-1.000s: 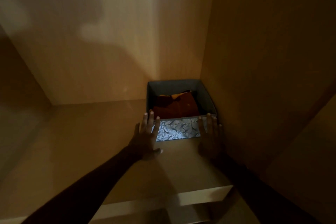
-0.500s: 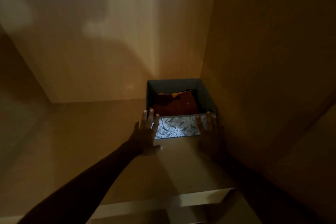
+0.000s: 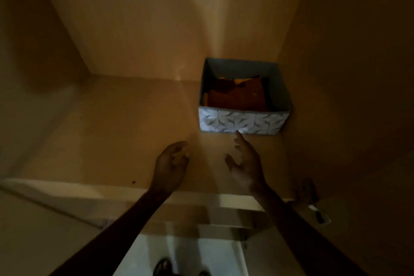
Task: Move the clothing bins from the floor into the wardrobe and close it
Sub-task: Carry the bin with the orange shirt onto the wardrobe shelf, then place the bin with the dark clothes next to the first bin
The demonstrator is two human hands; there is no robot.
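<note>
The clothing bin sits in the shelf's back right corner; left hand loosely curled, right hand spread, both empty, near the front edge.

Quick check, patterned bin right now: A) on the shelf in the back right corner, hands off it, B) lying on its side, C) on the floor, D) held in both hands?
A: the patterned bin sits upright on the wardrobe shelf in its back right corner, while the left hand and right hand hover open in front of it, holding nothing.
</note>
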